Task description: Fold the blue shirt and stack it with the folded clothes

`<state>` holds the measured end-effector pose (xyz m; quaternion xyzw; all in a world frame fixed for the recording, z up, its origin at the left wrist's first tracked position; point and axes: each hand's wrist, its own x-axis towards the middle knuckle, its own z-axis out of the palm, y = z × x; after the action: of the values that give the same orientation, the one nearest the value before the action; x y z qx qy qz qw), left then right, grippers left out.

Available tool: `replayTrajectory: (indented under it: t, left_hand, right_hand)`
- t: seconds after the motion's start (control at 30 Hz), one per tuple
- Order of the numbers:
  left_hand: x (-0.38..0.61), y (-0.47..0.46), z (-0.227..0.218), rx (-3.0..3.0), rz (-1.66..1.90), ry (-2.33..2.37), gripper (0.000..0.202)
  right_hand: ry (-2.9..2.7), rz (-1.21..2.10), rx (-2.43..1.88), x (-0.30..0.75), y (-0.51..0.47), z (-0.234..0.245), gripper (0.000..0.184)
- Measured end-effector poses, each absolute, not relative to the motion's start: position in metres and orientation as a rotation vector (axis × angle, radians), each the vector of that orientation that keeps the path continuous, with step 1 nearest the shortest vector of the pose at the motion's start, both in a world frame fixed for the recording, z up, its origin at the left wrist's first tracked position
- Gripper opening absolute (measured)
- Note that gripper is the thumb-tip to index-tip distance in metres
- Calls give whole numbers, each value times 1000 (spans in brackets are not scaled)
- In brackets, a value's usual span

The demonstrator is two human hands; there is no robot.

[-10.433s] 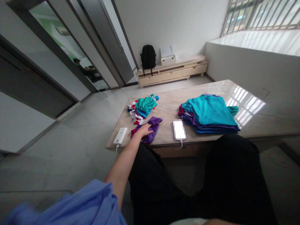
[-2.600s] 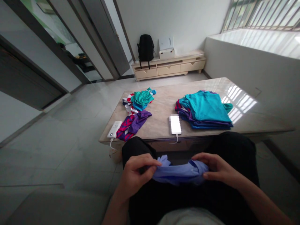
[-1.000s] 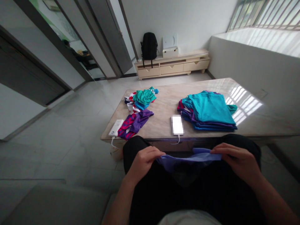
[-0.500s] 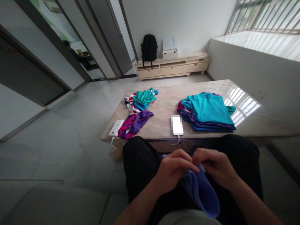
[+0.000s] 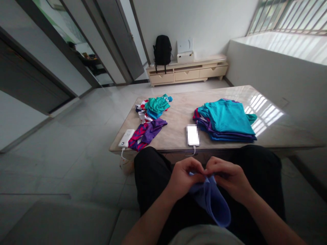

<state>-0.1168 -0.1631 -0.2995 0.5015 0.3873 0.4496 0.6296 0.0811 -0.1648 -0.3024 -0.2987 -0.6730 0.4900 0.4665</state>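
Knees (image 5: pixel 150 166) lie between hands (image 5: pixel 185 178) and probable phone (image 5: pixel 192 135).

Two hands (image 5: pixel 184 178) (both bare), one blue garment (image 5: pixel 211 200), one backpack (image 5: pixel 162 51).

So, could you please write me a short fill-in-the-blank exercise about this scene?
Both the left hand and right hand grip a blue garment above the person's ____.
The folded stack on the marble table has a ____ shirt on top.
A black ____ stands on the low cabinet.

Answers: lap; teal; backpack.
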Motion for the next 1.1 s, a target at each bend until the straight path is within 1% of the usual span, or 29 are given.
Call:
replayTrajectory:
  t: [0.1,0.17,0.33,0.5,0.53,0.6,0.7,0.73,0.77,0.87,0.9,0.97,1.1]
  left_hand:
    - [-117,-158,-300,1056,957,864,43]
    - [-115,-154,-303,1045,931,852,45]
    - [-109,-146,-314,1083,931,802,45]
    - [-112,-155,-316,1334,1115,808,38]
    - [-113,-159,-316,1381,1153,793,42]
    - [-115,-168,-318,1449,1181,758,57]
    - [-113,-178,-321,1567,1133,841,90]
    - [-111,-179,-322,1615,1116,902,93]
    - [-110,-179,-322,1658,1109,960,85]
    - [-107,-173,-320,1729,1155,1049,32]
    - [-107,-171,-318,1738,1180,1054,22]
    - [-109,-167,-315,1748,1214,1044,16]
    - [-113,-167,-311,1782,1227,992,19]
  right_hand:
    - [-1718,1192,-754,82,-162,-302,22]
    - [-1761,1200,-781,83,-161,-302,21]
    - [-1790,1176,-849,87,-162,-305,12]
    - [-1671,938,-1016,97,-165,-309,5]
    - [-1616,881,-1057,100,-164,-309,5]
    - [-1501,774,-1112,105,-163,-307,5]
    - [-1429,644,-1153,108,-161,-305,8]
    - [-1439,608,-1156,108,-161,-305,9]
    - [-1459,582,-1157,107,-161,-305,10]
    - [-1515,565,-1201,104,-166,-308,13]
    - [-1522,566,-1232,104,-167,-309,14]
    - [-1528,507,-1297,106,-171,-311,16]
    - [-1610,238,-1335,113,-176,-315,17]
